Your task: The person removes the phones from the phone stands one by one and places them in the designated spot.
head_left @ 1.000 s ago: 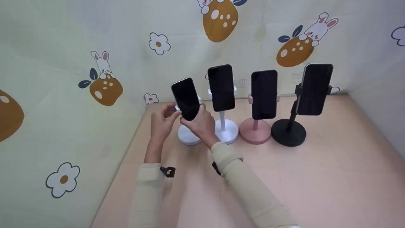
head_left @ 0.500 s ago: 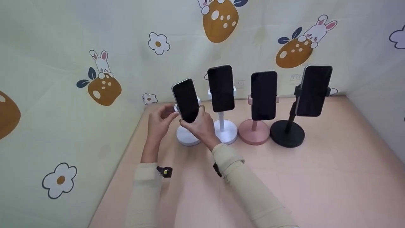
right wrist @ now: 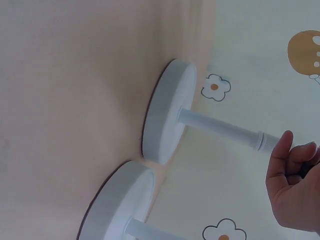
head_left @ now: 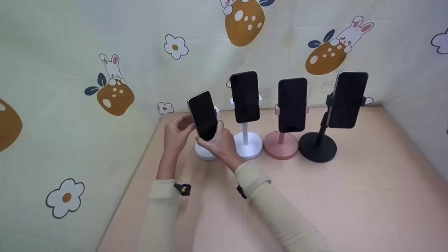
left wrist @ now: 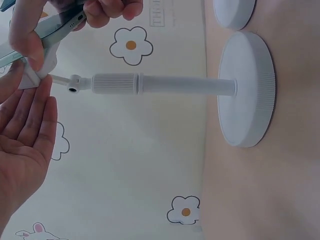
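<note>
The right hand [head_left: 221, 141] grips the lower end of a black-screened phone [head_left: 204, 113], thumb on its left edge and fingers on its right. Behind the phone is the clamp of the leftmost white stand, whose base [head_left: 205, 152] stands on the table. At the clamp's left side is the left hand [head_left: 176, 137]; in the left wrist view its thumb and fingers [left wrist: 35, 107] pinch the white clamp [left wrist: 37, 72]. The phone, pale green at its edge, leans tilted at the clamp. The right wrist view shows the right hand [right wrist: 295, 185] beyond the white pole [right wrist: 220, 127].
Right of the hands stand a second white stand [head_left: 248, 147], a pink stand [head_left: 281, 147] and a black stand [head_left: 317, 148], each with an upright phone clamped in it. Their bases are close together on the pinkish table [head_left: 315, 210], before a patterned wall sheet [head_left: 210, 63].
The right hand and its phone have moved slightly down and left, and more of the clamp's right side shows. The left hand has shifted a little left and keeps its pinch.
</note>
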Available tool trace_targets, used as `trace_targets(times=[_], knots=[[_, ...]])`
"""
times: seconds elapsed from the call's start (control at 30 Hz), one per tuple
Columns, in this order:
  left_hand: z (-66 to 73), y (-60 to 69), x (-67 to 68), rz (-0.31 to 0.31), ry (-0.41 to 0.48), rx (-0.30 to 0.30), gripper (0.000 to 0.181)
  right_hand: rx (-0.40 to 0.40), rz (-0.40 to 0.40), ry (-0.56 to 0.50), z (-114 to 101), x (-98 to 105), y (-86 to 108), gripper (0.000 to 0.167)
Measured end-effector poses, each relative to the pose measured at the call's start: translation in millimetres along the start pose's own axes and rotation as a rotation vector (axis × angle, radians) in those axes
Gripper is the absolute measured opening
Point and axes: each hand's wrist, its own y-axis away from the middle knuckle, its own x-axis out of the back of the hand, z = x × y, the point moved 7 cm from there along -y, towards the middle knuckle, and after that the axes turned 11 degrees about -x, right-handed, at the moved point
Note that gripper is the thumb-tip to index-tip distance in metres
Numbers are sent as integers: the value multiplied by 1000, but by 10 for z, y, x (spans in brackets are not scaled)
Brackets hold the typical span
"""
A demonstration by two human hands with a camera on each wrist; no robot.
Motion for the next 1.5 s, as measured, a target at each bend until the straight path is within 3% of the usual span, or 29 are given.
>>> trace_targets(times=[0.4, 0.57, 0.77, 0.97, 1.27, 1.5], knots=[[8, 1, 3, 2, -5, 2, 20, 12, -58, 3, -61, 67, 175, 66], [-14, -7, 14, 18, 28, -9, 22, 63, -55, 55, -50, 118, 251, 66], [-22, 0, 33, 31, 6, 4, 24, 104, -52, 95, -20, 150, 308, 67], [-24, 6, 16, 16, 3, 38, 25, 107, -72, 128, 21, 184, 360, 66], [-35, -6, 3, 30, 50, 28, 26, 116, -90, 173, 99, 234, 425, 67], [-23, 3, -4, -1, 52, 45, 27, 102, -137, 220, 180, 289, 510, 71]])
